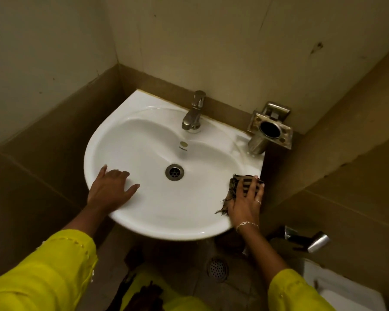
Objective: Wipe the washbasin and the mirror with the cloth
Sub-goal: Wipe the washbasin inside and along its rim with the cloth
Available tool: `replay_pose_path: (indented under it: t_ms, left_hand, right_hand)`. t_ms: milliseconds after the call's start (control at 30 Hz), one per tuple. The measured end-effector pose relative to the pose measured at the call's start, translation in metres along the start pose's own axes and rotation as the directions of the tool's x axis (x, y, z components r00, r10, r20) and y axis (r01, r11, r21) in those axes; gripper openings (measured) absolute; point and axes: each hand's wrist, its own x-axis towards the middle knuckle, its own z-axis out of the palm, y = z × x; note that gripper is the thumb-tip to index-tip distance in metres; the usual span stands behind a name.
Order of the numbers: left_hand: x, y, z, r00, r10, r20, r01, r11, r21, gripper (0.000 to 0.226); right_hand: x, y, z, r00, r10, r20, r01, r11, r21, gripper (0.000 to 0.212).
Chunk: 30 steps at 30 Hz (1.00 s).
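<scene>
Head view here, looking down into a tight corner of a bathroom. The white washbasin [144, 140] sits against the far wall, glossy, with a steel tap [193, 115] at the far edge and a round drain [174, 172] in the middle of the bowl.

Our left hand [109, 189] lies flat on the near-left rim, fingers [133, 189] straight and spread, holding nothing. Our right hand [245, 205] presses the cloth [233, 186] flat on the right rim, fingers [253, 187] straight and a bit apart on top of it. The cloth is dark, striped and frayed, and its edges poke out left of the hand.

Just right of the basin's far corner a metal holder [270, 129] hangs on the wall. The walls are pale up top with brownish tile lower down. On the floor under the basin there's a floor drain [217, 269], and near right a chrome sprayer [312, 240]. Yellow sleeves [43, 277] fill the near edge.
</scene>
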Motion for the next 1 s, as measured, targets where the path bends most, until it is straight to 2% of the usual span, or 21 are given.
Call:
replay_pose_path:
  t_ms: [233, 333, 467, 600, 667, 733, 867, 1000]
  left_hand:
    - [-0.001, 0.000, -0.001, 1.000, 0.013, -0.024, -0.013, 1.000, 0.000, 0.093]
    - [-0.002, 0.003, -0.006, 1.000, 0.012, -0.013, -0.012, 1.000, -0.013, 0.096]
    - [-0.004, 0.003, -0.010, 0.999, 0.027, -0.032, -0.029, 0.995, -0.091, 0.097]
    - [0.006, -0.002, -0.013, 0.997, 0.025, -0.072, -0.039, 0.980, -0.193, 0.099]
    - [0.011, -0.007, -0.011, 0.995, 0.053, -0.084, -0.068, 0.980, -0.187, 0.110]
    - [0.013, -0.008, -0.009, 0.991, 0.063, -0.117, -0.083, 0.982, -0.173, 0.110]
    - [0.011, -0.002, -0.010, 0.964, -0.092, -0.248, 0.029, 0.968, -0.249, 0.081]
    - [0.010, -0.002, -0.009, 0.951, -0.105, -0.291, 0.024, 0.963, -0.269, 0.094]
  right_hand:
    - [0.061, 0.012, -0.020, 0.993, -0.112, 0.036, 0.116, 0.975, -0.189, 0.071]
    - [0.068, 0.015, -0.025, 0.989, -0.131, 0.070, 0.142, 0.970, -0.198, 0.070]
    - [0.063, 0.015, -0.020, 0.995, -0.101, 0.011, 0.102, 0.987, -0.125, 0.065]
    - [0.071, 0.008, -0.015, 0.995, -0.092, -0.032, 0.086, 0.983, -0.161, 0.067]
    - [0.082, 0.005, -0.017, 0.997, -0.080, -0.019, 0.075, 0.978, -0.196, 0.067]
    - [0.092, 0.003, -0.018, 0.997, -0.074, -0.030, 0.066, 0.975, -0.211, 0.066]
    - [0.108, -0.008, -0.017, 0.999, -0.029, -0.045, 0.019, 0.977, -0.214, 0.065]
    - [0.122, -0.029, -0.014, 0.998, 0.046, -0.046, -0.055, 0.973, -0.225, 0.068]
